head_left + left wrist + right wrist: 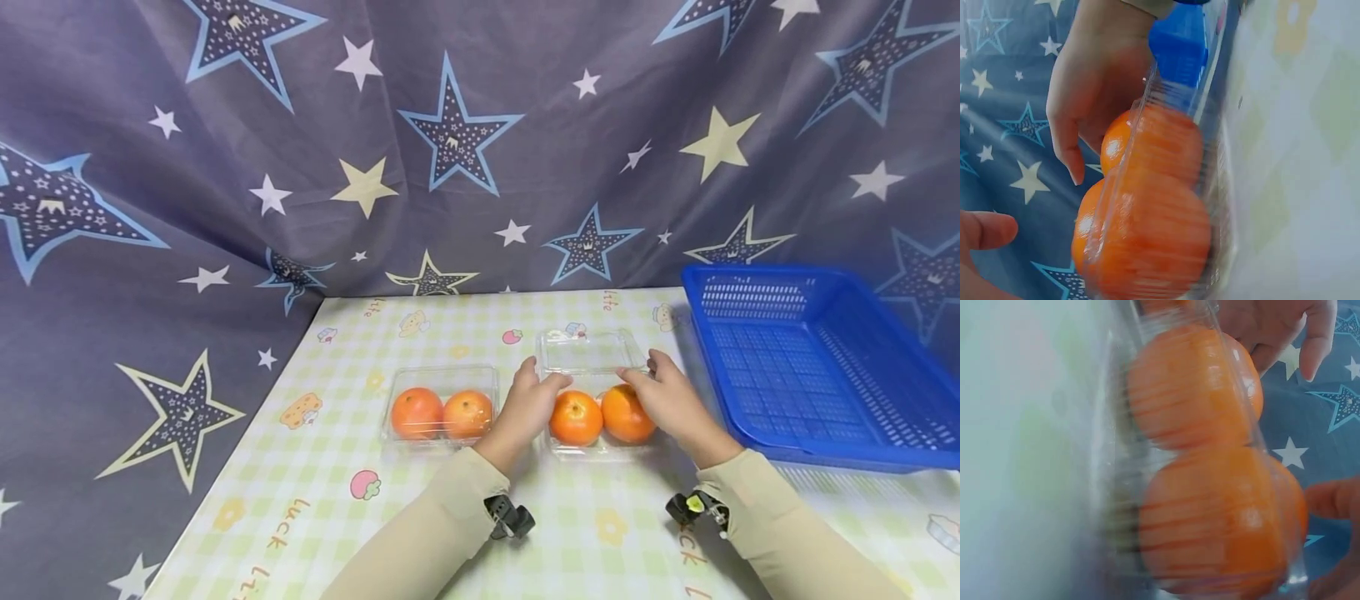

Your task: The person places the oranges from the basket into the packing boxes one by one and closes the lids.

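Observation:
A clear plastic clamshell box [592, 454] stands on the table with its lid [588, 352] folded back, away from the person. Two oranges sit side by side in its base, a left orange [576, 419] and a right orange [628, 415]. My left hand [525, 408] is at the box's left side, thumb reaching towards the left orange. On the other side, my right hand [675, 408] lies close against the right orange, its thumb extended over the hinge area. Both hands have loosely extended fingers, partly hidden. The wrist views show the box's ribbed front wall [1166, 144] blurred.
Left of the hands is another clear box [442, 377] holding two oranges [417, 414], its lid apparently down. A blue plastic basket [750, 446] stands at the right. The checked tablecloth [420, 533] runs back to a star-patterned curtain [300, 150].

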`<move>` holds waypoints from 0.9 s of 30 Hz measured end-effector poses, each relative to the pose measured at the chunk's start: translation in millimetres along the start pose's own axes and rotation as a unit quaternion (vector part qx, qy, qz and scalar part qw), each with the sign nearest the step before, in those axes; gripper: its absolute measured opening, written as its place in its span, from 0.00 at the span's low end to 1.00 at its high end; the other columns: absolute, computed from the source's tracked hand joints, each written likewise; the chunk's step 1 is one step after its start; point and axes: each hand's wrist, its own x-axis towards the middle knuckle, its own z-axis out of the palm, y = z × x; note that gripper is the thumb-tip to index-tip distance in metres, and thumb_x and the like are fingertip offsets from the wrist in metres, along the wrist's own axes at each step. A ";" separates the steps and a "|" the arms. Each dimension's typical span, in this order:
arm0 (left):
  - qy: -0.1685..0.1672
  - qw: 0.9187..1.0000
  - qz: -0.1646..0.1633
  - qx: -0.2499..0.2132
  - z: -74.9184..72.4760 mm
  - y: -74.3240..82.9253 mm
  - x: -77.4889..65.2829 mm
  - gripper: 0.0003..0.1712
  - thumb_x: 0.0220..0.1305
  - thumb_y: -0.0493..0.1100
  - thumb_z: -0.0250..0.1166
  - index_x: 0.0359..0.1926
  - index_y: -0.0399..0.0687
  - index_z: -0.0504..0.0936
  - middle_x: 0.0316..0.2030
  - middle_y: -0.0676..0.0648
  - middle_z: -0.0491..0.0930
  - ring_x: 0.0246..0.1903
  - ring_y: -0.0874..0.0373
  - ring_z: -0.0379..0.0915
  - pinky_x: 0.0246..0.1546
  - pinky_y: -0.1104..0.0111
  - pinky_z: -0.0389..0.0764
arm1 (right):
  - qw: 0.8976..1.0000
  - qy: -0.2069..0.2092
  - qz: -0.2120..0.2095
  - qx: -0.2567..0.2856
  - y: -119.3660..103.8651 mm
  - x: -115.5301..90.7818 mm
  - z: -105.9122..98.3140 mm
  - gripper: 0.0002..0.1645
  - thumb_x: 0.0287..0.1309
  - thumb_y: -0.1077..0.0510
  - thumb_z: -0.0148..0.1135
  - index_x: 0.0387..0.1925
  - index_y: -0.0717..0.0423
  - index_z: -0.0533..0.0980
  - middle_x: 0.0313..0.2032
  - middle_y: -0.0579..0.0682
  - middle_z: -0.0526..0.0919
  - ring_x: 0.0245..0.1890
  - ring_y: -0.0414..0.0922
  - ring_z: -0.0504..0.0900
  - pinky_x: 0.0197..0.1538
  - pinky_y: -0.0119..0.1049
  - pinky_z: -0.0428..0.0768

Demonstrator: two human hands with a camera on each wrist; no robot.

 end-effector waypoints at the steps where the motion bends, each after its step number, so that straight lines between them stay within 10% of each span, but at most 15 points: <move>1: 0.002 1.000 -0.009 -0.020 1.2 -1.5 1.0 0.51 0.66 0.55 0.61 0.81 0.36 0.50 0.80 0.35 0.52 0.80 0.40 0.48 0.79 0.47 0.50 | 1.000 0.000 0.008 0.020 0.8 0.4 0.8 0.53 0.74 0.42 0.52 0.80 0.70 0.39 0.77 0.75 0.50 0.78 0.69 0.52 0.78 0.61 0.52; 27: 0.050 0.979 0.022 -0.197 8.1 -10.7 6.2 0.47 0.57 0.41 0.67 0.77 0.42 0.59 0.73 0.35 0.61 0.69 0.41 0.61 0.75 0.48 0.60 | 0.976 0.086 -0.002 0.201 6.0 -2.5 5.9 0.43 0.77 0.47 0.45 0.82 0.62 0.46 0.77 0.65 0.59 0.77 0.59 0.60 0.79 0.53 0.57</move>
